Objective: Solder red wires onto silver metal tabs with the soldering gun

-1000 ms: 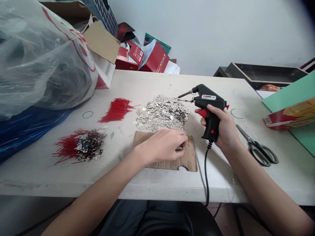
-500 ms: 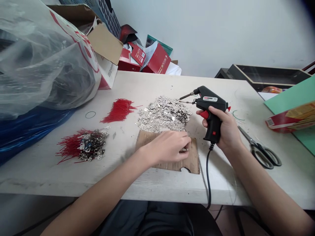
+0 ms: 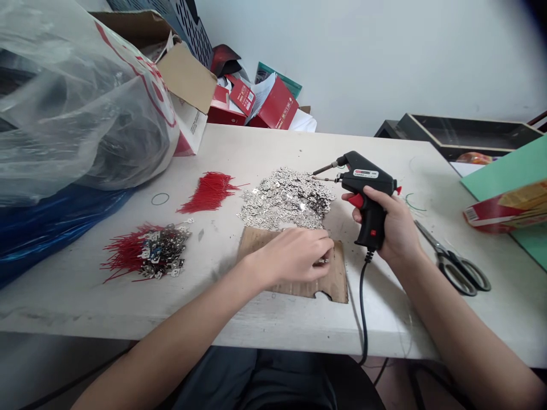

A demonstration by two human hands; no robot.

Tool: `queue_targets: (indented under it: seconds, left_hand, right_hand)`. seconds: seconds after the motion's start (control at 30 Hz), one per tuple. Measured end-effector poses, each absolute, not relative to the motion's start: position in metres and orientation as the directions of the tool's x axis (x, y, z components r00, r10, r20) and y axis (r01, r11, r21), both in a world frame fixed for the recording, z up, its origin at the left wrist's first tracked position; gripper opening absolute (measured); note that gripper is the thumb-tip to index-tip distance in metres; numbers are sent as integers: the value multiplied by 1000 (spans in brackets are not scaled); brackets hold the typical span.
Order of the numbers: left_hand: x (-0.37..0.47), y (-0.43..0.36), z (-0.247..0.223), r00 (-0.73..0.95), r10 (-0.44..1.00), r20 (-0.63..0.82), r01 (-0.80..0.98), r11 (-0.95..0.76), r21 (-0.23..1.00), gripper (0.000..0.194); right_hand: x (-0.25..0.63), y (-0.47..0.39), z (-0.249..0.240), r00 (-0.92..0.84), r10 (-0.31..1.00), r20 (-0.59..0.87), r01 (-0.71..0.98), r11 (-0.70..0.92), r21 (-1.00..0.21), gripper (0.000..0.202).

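Note:
My right hand (image 3: 397,225) is wrapped around the grip of a black soldering gun (image 3: 368,181) with a red trigger. Its thin tip points left, over the far right edge of a heap of small silver metal tabs (image 3: 282,196). Over a piece of brown cardboard (image 3: 252,242), my left hand (image 3: 299,254) is closed, its fingers curled down. Bits of metal tabs (image 3: 321,261) show under those fingertips; the hand hides most of them. At the left lies a pile of metal tabs with red wires (image 3: 164,250) attached. Behind it is a bundle of loose red wires (image 3: 209,192).
Scissors (image 3: 455,262) lie right of my right forearm. The gun's black cord (image 3: 362,307) drops over the table's front edge. A large plastic bag (image 3: 85,108) and an open carton (image 3: 188,77) crowd the left. A red-and-yellow box (image 3: 508,208) stands at the right.
The whole view has shifted very slightly. Both hands and the soldering gun hold practically the same place over the table.

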State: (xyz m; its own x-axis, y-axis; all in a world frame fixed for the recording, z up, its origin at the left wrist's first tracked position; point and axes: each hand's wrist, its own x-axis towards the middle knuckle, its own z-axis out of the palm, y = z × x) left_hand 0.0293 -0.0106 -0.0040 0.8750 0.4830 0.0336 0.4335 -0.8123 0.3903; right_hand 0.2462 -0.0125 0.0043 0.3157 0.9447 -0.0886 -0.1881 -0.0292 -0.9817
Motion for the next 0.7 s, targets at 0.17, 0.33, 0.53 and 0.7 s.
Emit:
queue_targets:
  seconds: [0.17, 0.33, 0.53, 0.7]
  left_hand:
    - [28, -10, -5, 875, 480, 55, 416, -806, 421, 14]
    - [5, 4, 13, 748, 639, 180, 559, -752, 349, 15]
    - [-71, 35, 45, 287, 943, 168, 897, -326, 298, 13]
    - [-129, 42, 54, -34, 998, 53, 976, 22, 215, 18]
  right_hand:
    - [245, -13, 6, 324, 940, -102, -183, -43, -982, 37]
    - [243, -15, 8, 311, 942, -124, -190, -66, -980, 37]
    - [251, -16, -2, 347, 899, -267, -220, -199, -955, 40]
    - [254, -17, -6, 324, 889, -324, -219, -263, -940, 45]
